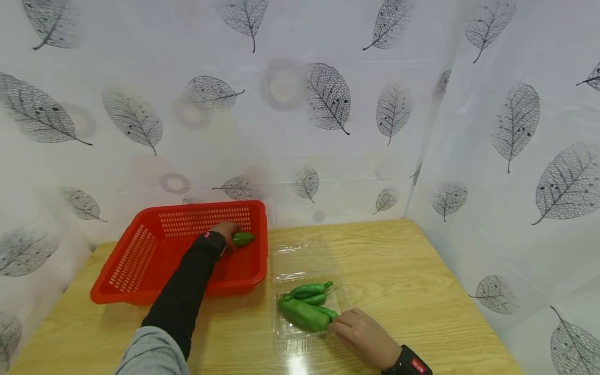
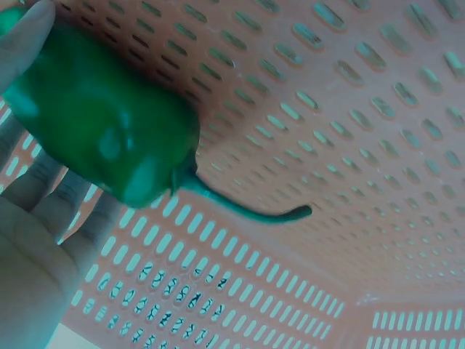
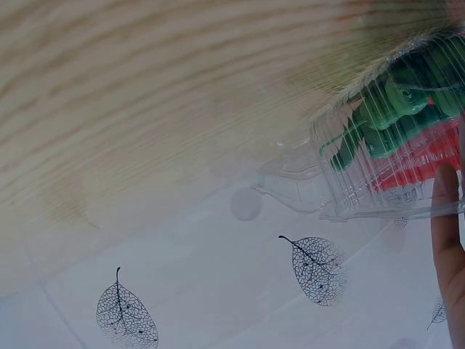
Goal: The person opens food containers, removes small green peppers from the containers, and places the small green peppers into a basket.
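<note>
My left hand (image 1: 227, 233) is inside the red basket (image 1: 140, 299) and holds a green pepper (image 1: 242, 238). In the left wrist view the thumb lies over the glossy pepper (image 2: 109, 120) and the fingers are under it; its thin curved stem points away from the hand. A clear plastic box (image 1: 277, 328) stands on the table to the right of the basket. Inside lie a large green pepper (image 1: 303, 314) and several slimmer green peppers (image 1: 307, 290). My right hand (image 1: 364, 336) grips the box's near right corner; one finger (image 3: 445, 211) shows beside the rim in the right wrist view.
The box's clear lid (image 1: 302, 258) lies folded back behind it. A wooden table (image 1: 398, 271) carries everything. A white sheet (image 1: 281, 130) printed with dark leaves hangs behind the table and along its right side.
</note>
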Demonstrator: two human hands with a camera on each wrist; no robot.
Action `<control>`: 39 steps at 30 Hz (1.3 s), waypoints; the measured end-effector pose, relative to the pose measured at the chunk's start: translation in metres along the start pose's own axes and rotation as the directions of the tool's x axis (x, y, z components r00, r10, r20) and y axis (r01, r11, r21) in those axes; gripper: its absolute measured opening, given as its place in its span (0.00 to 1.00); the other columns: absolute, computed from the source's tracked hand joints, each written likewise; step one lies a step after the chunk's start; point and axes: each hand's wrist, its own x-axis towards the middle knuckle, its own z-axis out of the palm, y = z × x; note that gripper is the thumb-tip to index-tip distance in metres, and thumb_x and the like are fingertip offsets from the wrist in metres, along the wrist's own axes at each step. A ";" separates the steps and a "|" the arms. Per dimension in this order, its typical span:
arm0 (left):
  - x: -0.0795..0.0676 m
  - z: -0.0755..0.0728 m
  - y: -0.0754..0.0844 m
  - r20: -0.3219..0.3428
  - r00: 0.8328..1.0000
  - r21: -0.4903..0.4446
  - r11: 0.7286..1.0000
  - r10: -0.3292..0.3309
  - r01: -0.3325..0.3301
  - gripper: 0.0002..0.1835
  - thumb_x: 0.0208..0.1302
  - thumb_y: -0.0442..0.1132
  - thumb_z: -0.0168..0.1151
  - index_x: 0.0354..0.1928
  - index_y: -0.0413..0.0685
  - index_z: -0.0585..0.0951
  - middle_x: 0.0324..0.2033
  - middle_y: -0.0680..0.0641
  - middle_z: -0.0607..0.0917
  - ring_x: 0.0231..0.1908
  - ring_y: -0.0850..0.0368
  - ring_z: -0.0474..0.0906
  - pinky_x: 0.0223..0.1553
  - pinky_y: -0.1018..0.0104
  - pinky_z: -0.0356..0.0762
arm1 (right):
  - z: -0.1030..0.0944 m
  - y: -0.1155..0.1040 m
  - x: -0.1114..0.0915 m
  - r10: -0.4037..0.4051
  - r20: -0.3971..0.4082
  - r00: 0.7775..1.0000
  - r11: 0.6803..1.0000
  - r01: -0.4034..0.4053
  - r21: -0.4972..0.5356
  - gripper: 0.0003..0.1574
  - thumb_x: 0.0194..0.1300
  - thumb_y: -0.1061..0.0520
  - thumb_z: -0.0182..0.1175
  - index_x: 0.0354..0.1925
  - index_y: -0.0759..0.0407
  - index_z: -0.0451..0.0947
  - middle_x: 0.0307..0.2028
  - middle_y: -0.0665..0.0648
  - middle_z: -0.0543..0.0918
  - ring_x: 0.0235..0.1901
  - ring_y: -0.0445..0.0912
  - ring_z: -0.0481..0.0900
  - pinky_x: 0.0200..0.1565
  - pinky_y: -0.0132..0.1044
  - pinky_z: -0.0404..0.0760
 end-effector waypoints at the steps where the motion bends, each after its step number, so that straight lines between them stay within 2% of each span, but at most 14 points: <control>1: -0.001 -0.001 0.000 0.001 1.000 0.004 1.000 0.000 0.000 0.34 0.45 0.35 0.74 0.57 0.35 0.73 0.54 0.32 0.76 0.53 0.36 0.72 0.53 0.45 0.71 | 0.000 0.000 0.000 -0.001 -0.002 1.000 1.000 0.001 -0.001 0.18 0.40 0.63 0.72 0.34 0.51 0.81 0.31 0.43 0.81 0.33 0.34 0.79 0.39 0.26 0.75; 8: -0.013 -0.007 0.003 0.014 1.000 0.023 1.000 -0.010 0.009 0.33 0.46 0.34 0.73 0.57 0.37 0.73 0.55 0.31 0.75 0.54 0.36 0.72 0.52 0.46 0.72 | 0.003 -0.001 -0.002 0.006 0.002 1.000 1.000 -0.006 0.002 0.18 0.41 0.63 0.73 0.34 0.50 0.81 0.31 0.43 0.82 0.33 0.34 0.79 0.39 0.25 0.74; 15: -0.015 -0.007 -0.001 -0.011 1.000 0.007 1.000 0.001 -0.001 0.35 0.46 0.35 0.73 0.59 0.37 0.72 0.56 0.33 0.75 0.56 0.37 0.72 0.55 0.46 0.71 | 0.003 -0.003 -0.004 0.019 0.011 1.000 1.000 -0.019 0.010 0.18 0.41 0.63 0.73 0.34 0.51 0.82 0.32 0.43 0.82 0.33 0.35 0.79 0.39 0.25 0.75; 18: -0.021 -0.016 0.006 -0.009 1.000 -0.012 1.000 0.006 -0.006 0.35 0.48 0.35 0.71 0.61 0.36 0.70 0.56 0.34 0.76 0.57 0.37 0.71 0.56 0.46 0.70 | 0.002 -0.002 -0.004 0.017 0.004 1.000 1.000 -0.017 0.006 0.19 0.40 0.63 0.73 0.34 0.51 0.82 0.32 0.43 0.82 0.33 0.35 0.79 0.39 0.25 0.75; 21: -0.026 -0.024 0.010 -0.015 0.999 -0.006 0.999 0.039 -0.039 0.33 0.52 0.36 0.69 0.61 0.35 0.70 0.56 0.33 0.75 0.56 0.37 0.71 0.56 0.45 0.70 | 0.000 -0.002 -0.003 0.020 -0.002 1.000 1.000 -0.020 0.001 0.18 0.40 0.63 0.72 0.34 0.51 0.82 0.31 0.43 0.82 0.33 0.35 0.79 0.39 0.25 0.75; 25: -0.032 -0.033 0.014 -0.020 0.996 -0.012 0.996 0.084 -0.084 0.34 0.54 0.36 0.68 0.62 0.33 0.67 0.59 0.33 0.73 0.61 0.36 0.67 0.61 0.44 0.64 | -0.001 -0.002 -0.002 0.027 0.000 1.000 1.000 -0.027 0.000 0.17 0.42 0.62 0.72 0.34 0.51 0.82 0.31 0.43 0.82 0.32 0.35 0.78 0.38 0.25 0.75; 28: -0.036 -0.039 0.017 -0.030 0.993 -0.002 0.994 0.110 -0.110 0.34 0.54 0.37 0.69 0.63 0.36 0.68 0.60 0.35 0.73 0.62 0.37 0.67 0.63 0.45 0.62 | -0.001 -0.002 -0.002 0.030 0.003 1.000 1.000 -0.030 -0.004 0.16 0.42 0.62 0.72 0.34 0.51 0.82 0.31 0.43 0.82 0.32 0.35 0.78 0.38 0.26 0.75; 34: -0.051 -0.048 0.029 -0.064 0.988 0.035 0.990 0.141 -0.139 0.31 0.54 0.40 0.69 0.60 0.42 0.71 0.57 0.36 0.76 0.60 0.39 0.69 0.61 0.44 0.65 | -0.001 -0.001 -0.001 0.045 0.003 0.999 0.999 -0.045 -0.004 0.16 0.42 0.62 0.72 0.33 0.50 0.81 0.31 0.44 0.82 0.33 0.36 0.78 0.38 0.27 0.76; 39: -0.068 -0.045 0.041 -0.106 0.981 0.148 0.978 0.162 -0.145 0.33 0.55 0.42 0.68 0.63 0.42 0.70 0.60 0.35 0.74 0.61 0.38 0.68 0.61 0.44 0.64 | 0.000 -0.002 0.000 0.041 0.001 0.999 0.999 -0.041 -0.014 0.17 0.42 0.62 0.73 0.34 0.50 0.82 0.31 0.44 0.82 0.33 0.36 0.78 0.38 0.27 0.76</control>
